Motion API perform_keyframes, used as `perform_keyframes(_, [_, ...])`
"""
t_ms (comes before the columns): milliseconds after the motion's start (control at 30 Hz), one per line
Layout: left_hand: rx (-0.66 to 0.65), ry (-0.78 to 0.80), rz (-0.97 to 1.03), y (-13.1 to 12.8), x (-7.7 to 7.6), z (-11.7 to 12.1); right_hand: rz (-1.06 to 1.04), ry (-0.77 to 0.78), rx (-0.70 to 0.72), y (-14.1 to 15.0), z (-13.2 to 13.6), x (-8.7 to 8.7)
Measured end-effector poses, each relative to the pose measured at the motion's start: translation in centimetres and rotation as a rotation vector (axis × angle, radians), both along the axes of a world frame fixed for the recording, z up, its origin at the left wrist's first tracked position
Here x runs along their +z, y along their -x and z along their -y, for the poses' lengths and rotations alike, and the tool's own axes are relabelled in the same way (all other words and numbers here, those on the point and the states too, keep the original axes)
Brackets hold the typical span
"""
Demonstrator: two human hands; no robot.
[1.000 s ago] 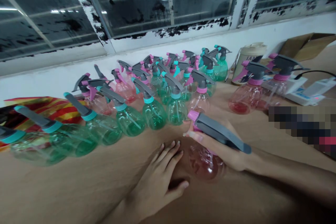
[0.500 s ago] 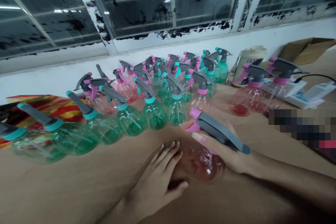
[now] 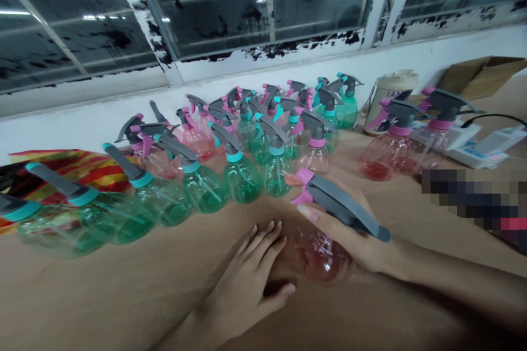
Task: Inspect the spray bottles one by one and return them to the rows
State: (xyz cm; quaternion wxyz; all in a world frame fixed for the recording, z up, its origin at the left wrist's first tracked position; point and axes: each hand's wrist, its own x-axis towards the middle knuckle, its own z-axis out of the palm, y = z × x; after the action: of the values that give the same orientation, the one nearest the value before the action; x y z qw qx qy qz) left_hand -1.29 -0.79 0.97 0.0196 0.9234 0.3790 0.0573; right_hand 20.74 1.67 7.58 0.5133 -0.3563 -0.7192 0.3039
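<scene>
My right hand (image 3: 354, 230) is wrapped round the neck of a pink spray bottle (image 3: 323, 258), under its grey and pink spray head. The bottle stands on the wooden table (image 3: 164, 296) and holds some reddish liquid. To its left, my left hand (image 3: 251, 279) lies palm down on the tabletop with fingers stretched out, holding nothing. Just beyond the hands is a green spray bottle (image 3: 276, 175) with a turquoise collar, and beside it another green spray bottle (image 3: 242, 181). The fingers on the far side of the right hand are partly hidden by the spray head.
More green and pink bottles (image 3: 206, 192) fill the table's left and back. Two pink bottles (image 3: 381, 159) stand at right, by a power strip (image 3: 477, 153). Behind are a white jug (image 3: 395, 88), an open carton (image 3: 480, 77) and windows. A red-yellow cloth (image 3: 82, 170) lies left.
Almost nothing differs. The held spray bottle's head and my right hand's fingers have shifted very slightly; my left hand stays in place.
</scene>
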Motion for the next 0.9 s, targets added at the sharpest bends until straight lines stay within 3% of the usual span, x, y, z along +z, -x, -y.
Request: perform_keyframes(900, [0.012,0.038,0.000,-0.06,0.14,-0.01,0.045,0.064,0.043,-0.07,-0.06,-0.23])
